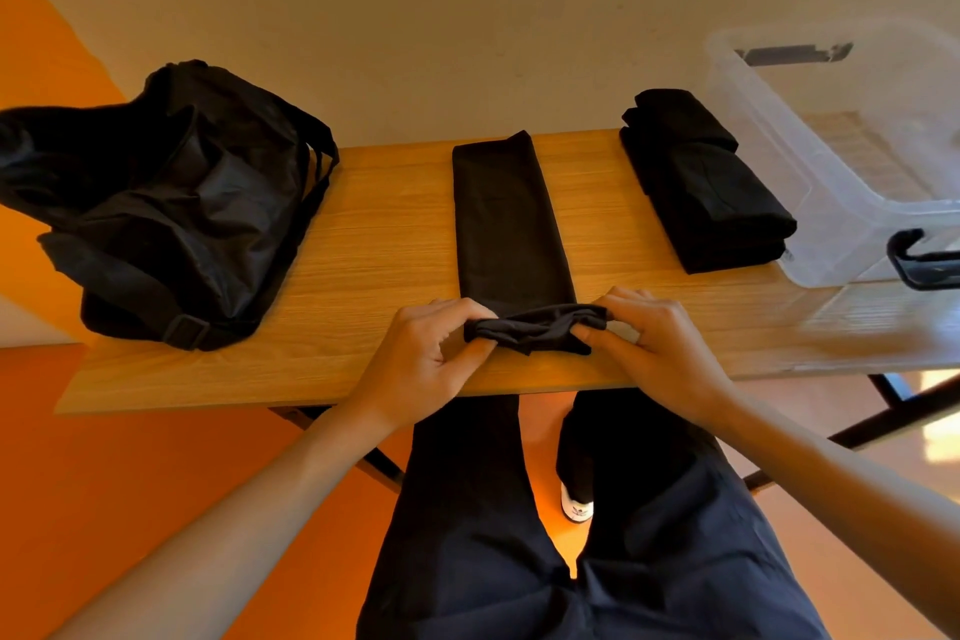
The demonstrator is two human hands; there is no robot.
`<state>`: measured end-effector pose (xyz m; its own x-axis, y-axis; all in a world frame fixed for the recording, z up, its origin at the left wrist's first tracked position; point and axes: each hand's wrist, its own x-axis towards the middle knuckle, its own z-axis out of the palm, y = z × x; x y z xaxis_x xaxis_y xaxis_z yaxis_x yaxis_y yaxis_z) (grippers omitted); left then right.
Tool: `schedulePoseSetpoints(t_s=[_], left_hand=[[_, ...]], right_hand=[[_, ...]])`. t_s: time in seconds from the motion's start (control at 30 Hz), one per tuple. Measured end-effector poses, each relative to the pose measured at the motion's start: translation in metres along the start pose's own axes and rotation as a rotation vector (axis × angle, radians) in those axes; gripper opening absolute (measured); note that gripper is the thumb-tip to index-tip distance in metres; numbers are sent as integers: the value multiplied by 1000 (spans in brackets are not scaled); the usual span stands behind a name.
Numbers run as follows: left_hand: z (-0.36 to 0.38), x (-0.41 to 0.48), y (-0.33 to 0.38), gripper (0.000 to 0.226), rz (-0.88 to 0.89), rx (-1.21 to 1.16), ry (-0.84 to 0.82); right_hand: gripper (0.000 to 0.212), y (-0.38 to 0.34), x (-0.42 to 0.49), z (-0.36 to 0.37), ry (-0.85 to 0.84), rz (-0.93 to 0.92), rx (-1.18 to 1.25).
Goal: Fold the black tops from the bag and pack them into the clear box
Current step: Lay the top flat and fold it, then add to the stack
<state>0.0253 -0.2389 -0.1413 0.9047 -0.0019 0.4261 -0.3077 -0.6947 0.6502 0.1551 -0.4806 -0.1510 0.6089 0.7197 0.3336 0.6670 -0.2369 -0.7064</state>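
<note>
- Head view: black top point(511, 224) lies mid-surface point(363, 250), already folded into a long narrow strip that runs away from the person. Its near end is bunched into a small fold close to the front edge.
- left grip point(426, 353) is a bare hand that pinches the left corner of the bunched end, with fingers curled into the cloth.
- right grip point(660, 343) is the other hand and pinches the right corner the same way. Both are closed on the fabric, not on each other.
- Handling, my read: the fabric is thin, light and limp. It has no stiffness, so it will sag and unfold if let go. It is not fragile and should grip the wood well enough.
- Best hold looks like both corners of the turned edge, with even tension across the width. An uneven pull would skew the strip.
- stack of folded black tops point(706, 187) sits right of the strip and apart from it, just beside the clear box point(779, 130).
- The clear box is at far right, open-topped and partly cut off by the frame, with a black latch handle point(919, 260) on its near end.
- black duffel bag point(171, 208) is slumped at left, well clear of the strip.
- Nothing lies on the strip ahead of the fold. The stack sits between the strip and the box, so the top would need lifting over it.
</note>
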Motion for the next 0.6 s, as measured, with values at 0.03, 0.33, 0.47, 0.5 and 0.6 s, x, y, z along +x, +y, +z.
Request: schedulePoseSetpoints(t_s=[0.03, 0.33, 0.47, 0.5, 0.6], left_hand=[[0, 3, 2, 22, -38, -44, 11], [-4, 23, 1, 20, -229, -288, 113], [-4, 36, -3, 7, -314, -390, 179], [-4, 39, -4, 9, -339, -416, 193], [-4, 51, -9, 19, -410, -424, 200]], right_hand=[[24, -2, 3, -1, -1, 14, 29], [20, -5, 25, -9, 32, 96, 218], [14, -6, 39, -8, 28, 129, 316], [15, -5, 44, -7, 30, 140, 319], [13, -2, 57, -4, 32, 195, 318]])
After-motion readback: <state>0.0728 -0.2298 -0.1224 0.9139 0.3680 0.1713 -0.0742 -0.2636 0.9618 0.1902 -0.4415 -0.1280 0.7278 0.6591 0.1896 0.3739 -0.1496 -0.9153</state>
